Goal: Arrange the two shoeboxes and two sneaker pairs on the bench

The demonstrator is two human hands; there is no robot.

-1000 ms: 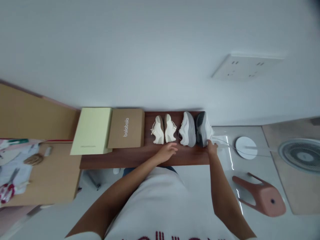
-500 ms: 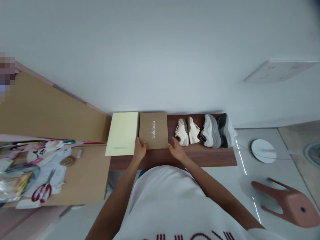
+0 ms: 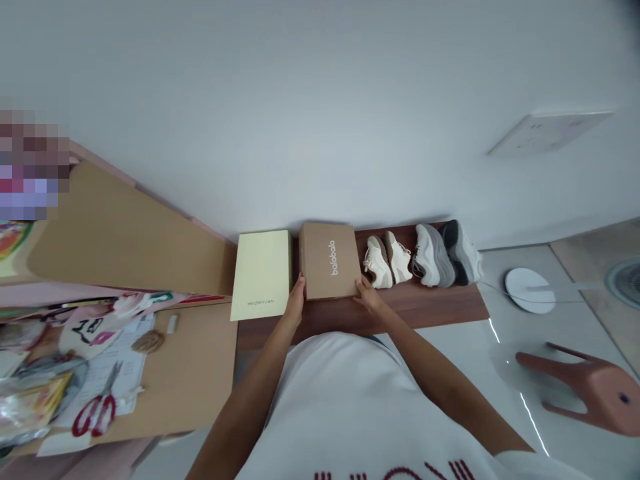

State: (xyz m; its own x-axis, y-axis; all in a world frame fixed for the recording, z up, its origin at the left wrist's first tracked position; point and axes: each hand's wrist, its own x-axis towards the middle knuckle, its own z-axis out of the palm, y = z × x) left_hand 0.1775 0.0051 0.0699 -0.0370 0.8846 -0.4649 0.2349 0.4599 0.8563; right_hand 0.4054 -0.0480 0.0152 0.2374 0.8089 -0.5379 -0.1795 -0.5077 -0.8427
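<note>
A brown shoe box marked "balabala" is gripped between my two hands at its near corners. My left hand presses on its left side, and my right hand holds its right side. Left of it lies a pale yellow box lettered "MEIZHIYUAN", with a narrow gap between the two. To the right stand a pair of cream shoes and a pair of grey and white sneakers. All of these are on a dark wooden shelf board against the wall.
On the left, a tan desk carries red-handled scissors, papers and plastic bags. A pinkish-brown stool and a round white disc are on the floor to the right. A socket plate is on the wall.
My hands have shifted the brown shoe box to the right, opening a gap from the yellow box and bringing it nearer the cream shoes. The view has moved slightly.
</note>
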